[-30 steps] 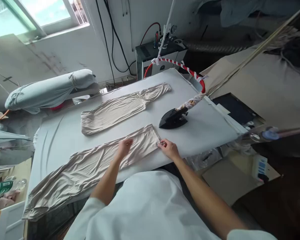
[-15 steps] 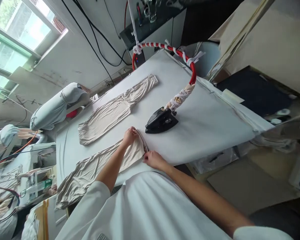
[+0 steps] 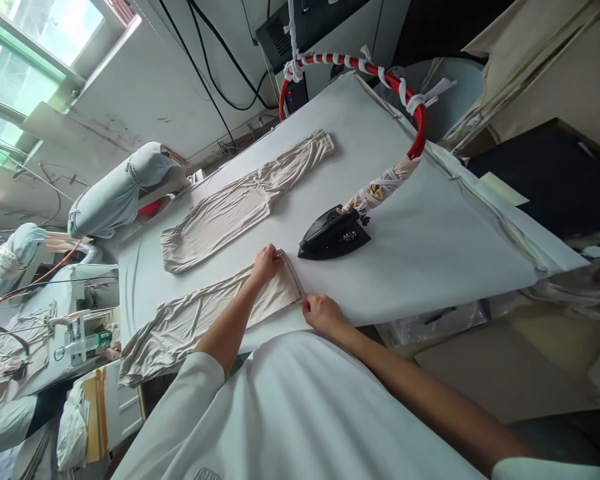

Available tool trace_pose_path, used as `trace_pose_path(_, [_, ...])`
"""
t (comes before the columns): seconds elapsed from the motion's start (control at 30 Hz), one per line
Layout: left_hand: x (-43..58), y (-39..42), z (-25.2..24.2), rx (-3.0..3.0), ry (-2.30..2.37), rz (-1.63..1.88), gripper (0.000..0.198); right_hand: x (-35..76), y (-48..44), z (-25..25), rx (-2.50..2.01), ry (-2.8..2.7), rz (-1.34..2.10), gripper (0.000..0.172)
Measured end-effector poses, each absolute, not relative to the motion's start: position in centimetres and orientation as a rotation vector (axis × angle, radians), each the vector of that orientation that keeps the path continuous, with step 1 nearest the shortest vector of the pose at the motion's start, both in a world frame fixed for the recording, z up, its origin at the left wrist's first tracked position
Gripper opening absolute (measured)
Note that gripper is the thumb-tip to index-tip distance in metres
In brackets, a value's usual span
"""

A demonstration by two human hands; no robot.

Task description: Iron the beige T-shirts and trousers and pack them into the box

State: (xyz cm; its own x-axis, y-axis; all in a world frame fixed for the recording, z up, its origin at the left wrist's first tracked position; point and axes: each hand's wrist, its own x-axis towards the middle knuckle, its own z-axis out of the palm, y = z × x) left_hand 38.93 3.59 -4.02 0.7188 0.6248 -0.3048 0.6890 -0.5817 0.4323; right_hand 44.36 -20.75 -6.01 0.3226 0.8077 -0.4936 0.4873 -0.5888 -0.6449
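A pair of beige trousers [image 3: 190, 320] lies across the near side of the white ironing table [image 3: 460, 247], its left end hanging over the table's edge. My left hand [image 3: 267, 263] is closed on the far corner of its hem. At the near corner of that same hem, my right hand [image 3: 324, 313] pinches the cloth with its fingers together. The hem runs fairly straight between both hands. Just beyond them rests a black iron [image 3: 334, 235], apart from the fabric, with its wrapped cable leading up from the back.
A second beige pair of trousers [image 3: 225, 213] lies farther back on the table. The red hose [image 3: 420, 133], tied with white strips, arches above the right side. A padded pressing arm [image 3: 123, 190] stands at the left. Another person's sleeve [image 3: 7, 423] shows at far left.
My view has shifted slightly. The hem, which was bunched and lifted between my hands, now lies flatter and straighter. Both hands keep hold of its corners.
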Motion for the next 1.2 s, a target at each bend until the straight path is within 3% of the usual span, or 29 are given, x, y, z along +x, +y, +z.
trace_pose_path(0.17, [39.2,3.9,-4.3,2.38,0.988,-0.172,0.023,44.5,-18.6,-5.9,-2.144,-0.92,1.062,0.013])
trace_pose_path(0.33, [39.6,4.6,-4.1,2.401,0.935,-0.221,0.017,43.7,-16.0,-6.4,-2.156,-0.773,1.009,0.022])
trace_pose_path(0.43, [39.6,4.9,-4.1,2.376,0.942,-0.214,0.015,43.6,-15.3,-6.8,-2.143,-0.773,1.022,0.017])
trace_pose_path(0.57, [39.3,5.1,-4.0,2.334,0.962,-0.193,0.015,43.6,-14.6,-7.2,-2.167,-0.713,0.988,0.028])
trace_pose_path(0.63, [39.0,5.2,-3.7,2.259,0.951,-0.212,0.015,43.4,-14.5,-7.3,-2.205,-0.685,0.959,0.024])
trace_pose_path(0.77, [38.4,5.3,-2.1,2.075,0.908,-0.232,0.014,42.4,-15.0,-7.4,-2.214,-0.743,0.911,0.009])
trace_pose_path(1.03, [37.4,5.6,2.8,2.188,0.678,-0.385,0.015,42.1,-15.1,-7.0,-2.179,-0.906,0.855,0.03])
trace_pose_path(1.2, [37.7,5.3,3.3,2.201,0.725,-0.381,0.018,42.2,-15.6,-7.0,-2.166,-0.966,0.834,0.019])
